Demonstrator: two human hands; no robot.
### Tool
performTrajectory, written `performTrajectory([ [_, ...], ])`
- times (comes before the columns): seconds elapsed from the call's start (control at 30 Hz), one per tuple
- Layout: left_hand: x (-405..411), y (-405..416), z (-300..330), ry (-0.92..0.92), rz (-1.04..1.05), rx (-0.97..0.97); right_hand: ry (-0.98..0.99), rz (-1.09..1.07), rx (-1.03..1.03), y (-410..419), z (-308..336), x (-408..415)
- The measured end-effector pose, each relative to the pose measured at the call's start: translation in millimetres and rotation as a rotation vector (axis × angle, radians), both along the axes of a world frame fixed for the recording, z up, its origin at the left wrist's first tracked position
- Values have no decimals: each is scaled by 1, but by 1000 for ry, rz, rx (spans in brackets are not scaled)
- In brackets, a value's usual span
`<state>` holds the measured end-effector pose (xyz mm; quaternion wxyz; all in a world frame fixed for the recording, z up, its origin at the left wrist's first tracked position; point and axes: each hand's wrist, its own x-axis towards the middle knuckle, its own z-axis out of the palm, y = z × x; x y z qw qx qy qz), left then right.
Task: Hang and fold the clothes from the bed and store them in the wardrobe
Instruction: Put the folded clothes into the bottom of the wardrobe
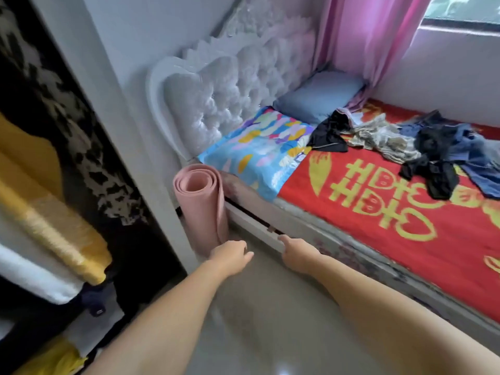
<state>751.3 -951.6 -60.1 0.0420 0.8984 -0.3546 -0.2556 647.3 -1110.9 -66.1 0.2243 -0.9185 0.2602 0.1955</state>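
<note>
While the clothes lie heaped on the bed up to the right, both hands, left hand and right hand, hang loose and empty, well apart from them, wardrobe at left

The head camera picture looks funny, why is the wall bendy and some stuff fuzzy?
Head view: the wide-angle lens bows the white wardrobe edge and the tufted white headboard; the folded yellow cloth close on the left is smeared with blur; daylight from the window brightens the pink curtain; a small glare spot shines on the glossy floor.
</note>
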Motion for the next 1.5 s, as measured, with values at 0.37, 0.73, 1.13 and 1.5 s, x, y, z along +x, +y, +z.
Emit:
performTrajectory([
  [0.37,-120,-280,13,11,-454,12,4,-400,-26,-239,16,-179],
  [0.73,-147,-432,-9,78,-660,66,48,-672,42,-345,-11,-245],
  [1.13,-72,-638,-16,55,-770,39,-7,-874,-6,-505,-13,-190],
  [1.5,-149,-753,-103,284,-721,195,110,-878,156,-628,-99,-253],
])
